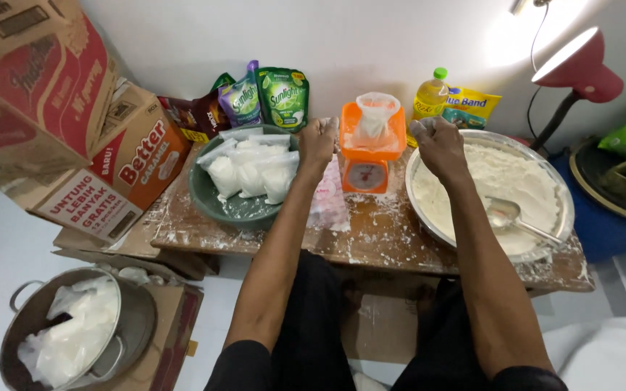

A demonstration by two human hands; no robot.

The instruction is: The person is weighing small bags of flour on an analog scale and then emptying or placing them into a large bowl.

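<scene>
Two hands, left hand (318, 139) and right hand (435, 137), loosely curled, flank a plastic bag (375, 116) on an orange scale (368, 156) atop a floury wooden table (371, 235).

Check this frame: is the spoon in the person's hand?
No. The spoon lies in the flour in the metal basin, while the right hand is up beside the orange scale.

Red desk lamp (579, 64) beyond the right hand's fingers (423, 129) casts wall glare; scene bright, sharp, edges bowed by wide-angle distortion.
</scene>
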